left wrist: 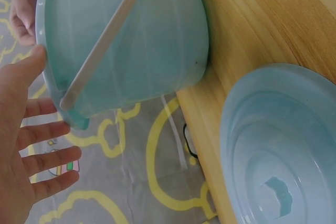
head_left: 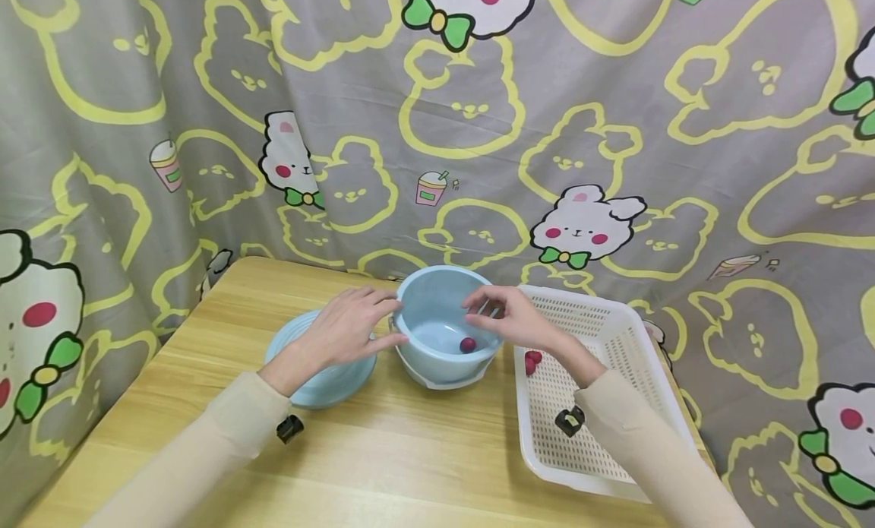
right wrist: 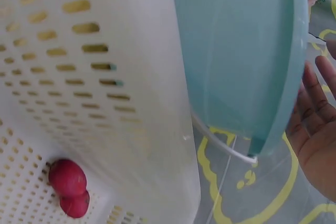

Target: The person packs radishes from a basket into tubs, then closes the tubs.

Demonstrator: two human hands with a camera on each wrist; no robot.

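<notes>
A light-blue bucket [head_left: 437, 309] stands upright near the back of the table, a pale handle [left wrist: 103, 45] hanging at its side. One round, dark-red, radish-like thing [head_left: 468, 345] lies on its bottom. My left hand [head_left: 349, 327] is at the bucket's left rim, fingers extended and spread, thumb tip right at the rim in the left wrist view. My right hand [head_left: 509, 313] hovers over the right rim with loosely bent fingers and nothing visible between them. Several more red, radish-like things [right wrist: 67, 178] lie in the white perforated basket [head_left: 525, 444], below my right forearm.
A round blue lid [head_left: 342, 387] lies flat left of the bucket, partly under my left hand. The basket stands close to the bucket's right side. A patterned grey curtain [head_left: 369, 247] hangs behind the wooden table [head_left: 410, 452].
</notes>
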